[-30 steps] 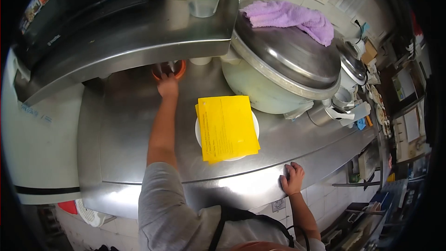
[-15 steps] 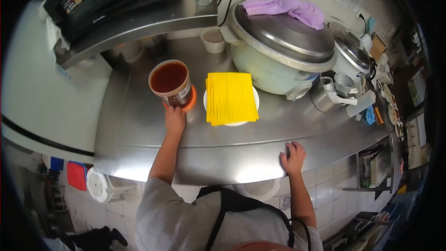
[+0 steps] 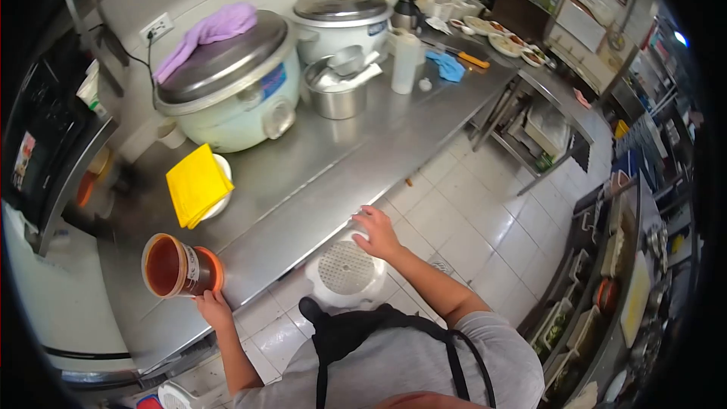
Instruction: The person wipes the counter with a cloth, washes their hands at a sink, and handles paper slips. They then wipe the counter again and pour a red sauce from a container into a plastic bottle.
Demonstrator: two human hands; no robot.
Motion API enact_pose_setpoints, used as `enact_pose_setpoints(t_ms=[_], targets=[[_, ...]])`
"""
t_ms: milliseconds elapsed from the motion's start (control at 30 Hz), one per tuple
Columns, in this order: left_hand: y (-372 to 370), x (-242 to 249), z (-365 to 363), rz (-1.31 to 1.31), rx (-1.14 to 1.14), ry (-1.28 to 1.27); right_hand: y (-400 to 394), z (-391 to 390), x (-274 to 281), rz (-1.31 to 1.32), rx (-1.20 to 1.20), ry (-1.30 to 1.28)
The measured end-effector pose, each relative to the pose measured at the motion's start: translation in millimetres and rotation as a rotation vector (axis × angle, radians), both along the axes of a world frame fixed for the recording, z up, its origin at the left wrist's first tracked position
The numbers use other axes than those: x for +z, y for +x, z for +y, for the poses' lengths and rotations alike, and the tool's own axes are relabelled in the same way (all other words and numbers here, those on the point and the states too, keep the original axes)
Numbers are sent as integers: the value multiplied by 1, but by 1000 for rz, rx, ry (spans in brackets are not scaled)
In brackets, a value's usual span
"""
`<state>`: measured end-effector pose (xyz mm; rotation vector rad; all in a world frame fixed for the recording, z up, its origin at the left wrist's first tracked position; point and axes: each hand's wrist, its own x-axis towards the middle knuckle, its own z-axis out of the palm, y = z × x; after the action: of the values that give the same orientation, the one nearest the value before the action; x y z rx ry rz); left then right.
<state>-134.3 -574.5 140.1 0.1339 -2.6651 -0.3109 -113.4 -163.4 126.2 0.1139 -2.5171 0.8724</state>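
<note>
My left hand (image 3: 213, 309) is closed at the base of a clear plastic tub of dark red sauce (image 3: 195, 271), where an orange lid (image 3: 213, 266) shows beneath it. Whether the fingers grip the tub, the lid or both is partly hidden. My right hand (image 3: 375, 233) holds nothing, its fingers apart by the counter's front edge, above a white plastic stool (image 3: 347, 266). Beyond the tub, a stack of yellow sheets (image 3: 198, 184) lies over a white plate (image 3: 222, 204) on the steel counter (image 3: 303, 182).
A large rice cooker (image 3: 235, 117) with a purple cloth (image 3: 204, 38) on its lid stands along the wall. Past it are a second cooker (image 3: 333, 38), a metal pot (image 3: 337, 102), a squeeze bottle (image 3: 405, 64) and a blue cloth (image 3: 447, 66). Shelving (image 3: 587, 288) with trays lines the right.
My view has swung to the right, bringing the far counter into sight. The tub appears nearer the front edge, with my left hand still at its base. My right hand has lifted off the counter edge.
</note>
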Motion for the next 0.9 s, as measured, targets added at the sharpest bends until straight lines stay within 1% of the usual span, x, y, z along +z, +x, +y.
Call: enact_pose_setpoints(t_ms=[67, 133, 200, 233, 333, 400, 433, 533, 600, 633, 733, 833, 900], targets=[[19, 4, 16, -8, -16, -6, 50, 42, -16, -53, -62, -60], [27, 1, 33, -25, -42, -7, 111, 82, -33, -164, -190, -127], [35, 5, 57, -14, -70, -11, 179, 117, -59, -305, -366, -72], [36, 3, 67, -19, -84, 1, 213, 130, -69, -387, -456, -106], [38, 4, 101, -19, -150, 34, 312, 155, -109, -573, -694, -209], [36, 1, 120, 11, -198, 24, 354, 156, -121, -632, -818, -197], [33, -2, 127, -35, -222, 3, 362, 155, -127, -665, -825, -203], [23, 1, 161, -33, -263, 30, 382, 149, -122, -754, -829, -244], [11, 1, 181, -45, -307, 29, 365, 146, -109, -776, -798, -305], [5, 0, 191, -46, -330, 32, 360, 150, -109, -761, -736, -328], [-18, 2, 227, -34, -371, 66, 329, 170, -104, -773, -677, -355], [-47, -3, 264, -8, -392, 86, 288, 201, -99, -754, -673, -353], [-68, 0, 290, -23, -404, 89, 263, 226, -108, -755, -647, -281]])
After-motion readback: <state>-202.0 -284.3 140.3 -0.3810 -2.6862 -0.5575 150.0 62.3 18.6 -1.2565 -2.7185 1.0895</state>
